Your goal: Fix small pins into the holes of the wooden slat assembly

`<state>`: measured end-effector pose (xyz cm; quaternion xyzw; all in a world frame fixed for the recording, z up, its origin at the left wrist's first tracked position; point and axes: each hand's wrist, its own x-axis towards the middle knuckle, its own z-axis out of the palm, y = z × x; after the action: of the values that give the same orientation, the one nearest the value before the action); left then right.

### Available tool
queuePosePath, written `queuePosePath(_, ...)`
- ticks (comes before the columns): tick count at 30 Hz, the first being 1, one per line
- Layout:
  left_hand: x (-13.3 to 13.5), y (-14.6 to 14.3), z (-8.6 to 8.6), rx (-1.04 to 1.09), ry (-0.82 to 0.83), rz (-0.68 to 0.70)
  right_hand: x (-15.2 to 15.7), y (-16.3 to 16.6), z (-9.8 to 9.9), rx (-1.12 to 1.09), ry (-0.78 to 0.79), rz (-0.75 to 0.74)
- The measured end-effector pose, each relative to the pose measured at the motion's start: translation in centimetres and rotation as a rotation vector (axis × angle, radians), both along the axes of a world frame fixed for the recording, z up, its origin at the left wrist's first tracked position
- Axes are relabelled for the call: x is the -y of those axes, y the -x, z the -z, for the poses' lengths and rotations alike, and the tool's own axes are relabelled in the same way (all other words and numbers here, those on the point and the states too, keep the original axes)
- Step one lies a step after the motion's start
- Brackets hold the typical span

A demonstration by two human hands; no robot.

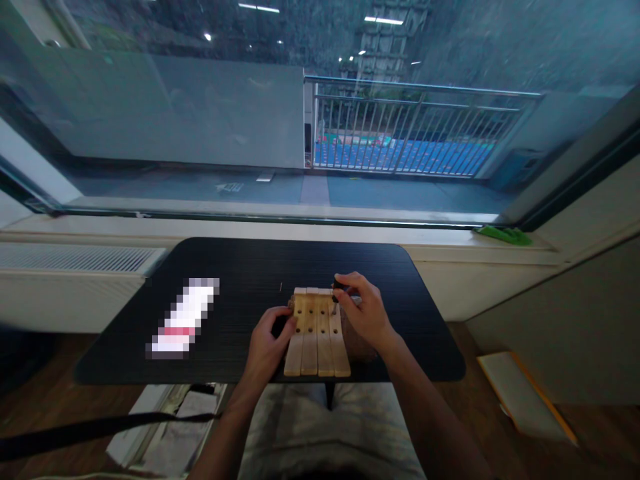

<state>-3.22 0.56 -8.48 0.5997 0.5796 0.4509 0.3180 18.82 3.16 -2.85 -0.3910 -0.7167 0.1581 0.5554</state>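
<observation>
A light wooden piece (317, 357) made of several slats side by side, with two rows of dark holes across it, lies near the front edge of the black table. My left hand (270, 340) is closed on its left edge, thumb towards the slats and fingers curled round the side. Between the thumb and fingers of my right hand (369, 310) is a short screwdriver (339, 287) with a black handle. It points down, its tip at the upper hole of the rightmost slat. A brown object (356, 341), mostly hidden by my right hand and the slats, sits to the right.
The black table (240, 260) stands before a window sill (300, 230). A pixelated white and pink item (185, 317) lies at its left. Beyond the slats is a tiny thin piece (281, 287). A green cloth (504, 235) is on the sill; an open box (175, 427) stands below.
</observation>
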Motion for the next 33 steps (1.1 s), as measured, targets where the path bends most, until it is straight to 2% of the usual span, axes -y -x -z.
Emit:
queuePosePath(10, -0.1, 0.1, 0.3, 0.011, -0.004, -0.003, -0.1, -0.1, -0.2, 0.021, -0.027, -0.008)
queuePosePath(20, -0.1, 0.2, 0.1, 0.015, 0.000, -0.002, -0.2, 0.1, 0.1, -0.009, 0.061, -0.039)
queuePosePath(33, -0.4, 0.6, 0.3, 0.001, -0.018, -0.006, -0.2, 0.5, 0.8, -0.054, 0.078, -0.015)
